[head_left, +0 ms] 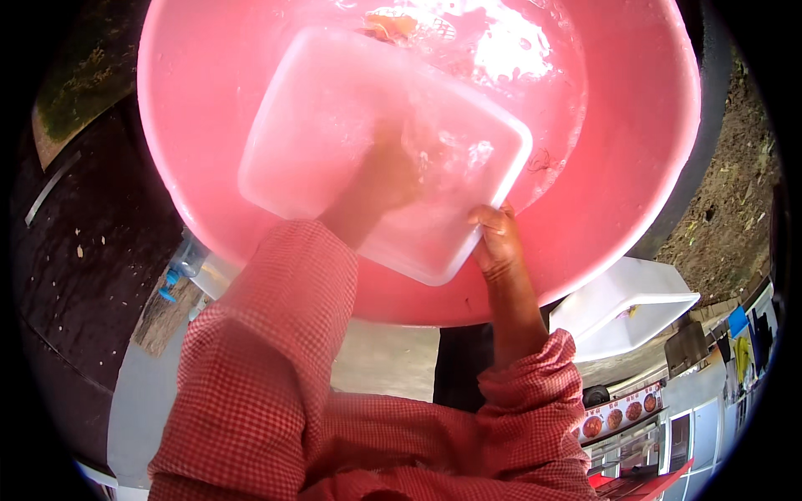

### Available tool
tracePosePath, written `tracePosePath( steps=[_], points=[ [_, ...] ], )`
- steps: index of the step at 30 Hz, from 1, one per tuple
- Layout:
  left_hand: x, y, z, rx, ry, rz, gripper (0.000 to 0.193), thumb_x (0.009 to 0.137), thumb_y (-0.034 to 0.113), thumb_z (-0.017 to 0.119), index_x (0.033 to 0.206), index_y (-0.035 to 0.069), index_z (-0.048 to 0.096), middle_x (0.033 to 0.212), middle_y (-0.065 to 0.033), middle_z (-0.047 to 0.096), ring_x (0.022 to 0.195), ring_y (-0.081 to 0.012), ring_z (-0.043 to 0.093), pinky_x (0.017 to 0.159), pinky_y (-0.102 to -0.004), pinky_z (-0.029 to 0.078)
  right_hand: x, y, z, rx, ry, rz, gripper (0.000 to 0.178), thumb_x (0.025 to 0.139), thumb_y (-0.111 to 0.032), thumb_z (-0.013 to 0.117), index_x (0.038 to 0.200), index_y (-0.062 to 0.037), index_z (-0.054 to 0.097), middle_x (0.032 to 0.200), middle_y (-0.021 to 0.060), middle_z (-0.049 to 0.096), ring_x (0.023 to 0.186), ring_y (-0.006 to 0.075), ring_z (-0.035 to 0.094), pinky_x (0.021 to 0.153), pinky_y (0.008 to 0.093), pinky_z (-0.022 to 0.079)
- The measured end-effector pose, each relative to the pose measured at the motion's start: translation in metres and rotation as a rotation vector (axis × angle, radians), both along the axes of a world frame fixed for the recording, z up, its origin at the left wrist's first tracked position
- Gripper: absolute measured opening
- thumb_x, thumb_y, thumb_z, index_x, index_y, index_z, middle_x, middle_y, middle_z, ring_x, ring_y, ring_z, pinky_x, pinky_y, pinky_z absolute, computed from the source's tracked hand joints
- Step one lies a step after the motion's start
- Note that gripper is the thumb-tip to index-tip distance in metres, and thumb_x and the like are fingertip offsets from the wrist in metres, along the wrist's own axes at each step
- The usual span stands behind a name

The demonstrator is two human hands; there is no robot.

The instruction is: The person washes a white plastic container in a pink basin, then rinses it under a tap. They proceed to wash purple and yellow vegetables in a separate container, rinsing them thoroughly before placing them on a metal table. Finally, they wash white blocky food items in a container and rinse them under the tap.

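Observation:
A translucent white rectangular plastic container (334, 125) is held tilted over a large pink basin (635, 125) that has water in it. My left hand (380, 179) is inside or behind the container, seen blurred through its plastic wall, pressing against it. My right hand (494, 238) grips the container's near right corner, thumb over the rim. Both forearms come up from below in red-and-white checked sleeves. Water glints at the top of the basin, where an orange-yellow scrap (388, 25) floats.
A white plastic tub (626, 305) sits to the lower right beside the basin. A clear bottle with a blue cap (180, 267) lies at the lower left. Dark wet ground lies left, bare earth right, and a stall with food pictures at the bottom right.

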State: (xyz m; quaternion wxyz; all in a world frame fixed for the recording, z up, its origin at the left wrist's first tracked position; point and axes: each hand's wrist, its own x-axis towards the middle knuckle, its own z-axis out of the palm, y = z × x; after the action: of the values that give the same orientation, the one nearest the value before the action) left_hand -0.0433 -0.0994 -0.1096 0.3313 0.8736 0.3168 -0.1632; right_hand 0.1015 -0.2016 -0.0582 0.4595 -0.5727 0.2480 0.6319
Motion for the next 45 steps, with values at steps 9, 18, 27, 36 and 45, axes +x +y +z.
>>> tracePosePath(
  steps=[9,18,27,36,45],
  points=[
    [-0.064,0.049,0.004,-0.003,0.203,0.035,0.062,0.080,0.032,0.062,0.136,0.019,0.041,0.145,-0.0087,0.032,0.134,-0.0278,0.026,0.110,-0.0434,0.019,0.012,-0.002,0.005,0.054,-0.113,-0.031,0.049,0.063,0.009,0.048,0.112,0.0026,0.051,0.092,0.0120,0.059,0.081,0.0239,0.060,0.070,0.0352,0.053],
    [-0.021,0.024,0.035,-0.363,0.180,-0.350,0.054,0.077,0.036,0.064,0.125,0.015,0.052,0.135,-0.0094,0.043,0.125,-0.0262,0.037,0.102,-0.0422,0.026,-0.003,0.014,-0.021,0.024,-0.293,-0.023,0.052,0.072,0.010,0.051,0.123,0.0003,0.049,0.096,0.0105,0.059,0.080,0.0209,0.060,0.068,0.0320,0.053],
    [-0.099,0.066,0.064,-0.075,0.280,-0.347,0.014,0.069,0.019,0.066,0.081,0.012,0.062,0.080,-0.0031,0.061,0.088,-0.0250,0.058,0.069,-0.0420,0.042,-0.023,0.052,0.011,0.119,-1.179,0.363,0.057,0.079,-0.011,0.066,0.132,-0.0102,0.047,0.112,0.0155,0.060,0.098,0.0271,0.059,0.100,0.0404,0.036],
    [-0.036,0.126,0.158,0.161,-0.176,0.091,0.048,0.076,0.028,0.065,0.119,0.010,0.053,0.122,-0.0130,0.051,0.119,-0.0307,0.043,0.103,-0.0477,0.027,0.000,0.054,0.096,0.322,-1.002,1.310,0.017,0.081,-0.025,0.066,0.084,-0.0089,0.066,0.060,0.0061,0.062,0.061,0.0269,0.060,0.100,0.0460,0.034],
    [0.002,-0.002,0.184,0.009,-0.370,0.258,0.063,0.088,0.034,0.049,0.141,0.006,0.030,0.149,-0.0108,0.024,0.140,-0.0266,0.018,0.110,-0.0524,0.010,-0.009,0.078,0.143,0.256,-0.636,0.585,0.038,0.094,-0.035,0.053,0.076,-0.0026,0.062,0.062,-0.0030,0.053,0.054,0.0070,0.043,0.052,0.0216,0.037]
  ],
)
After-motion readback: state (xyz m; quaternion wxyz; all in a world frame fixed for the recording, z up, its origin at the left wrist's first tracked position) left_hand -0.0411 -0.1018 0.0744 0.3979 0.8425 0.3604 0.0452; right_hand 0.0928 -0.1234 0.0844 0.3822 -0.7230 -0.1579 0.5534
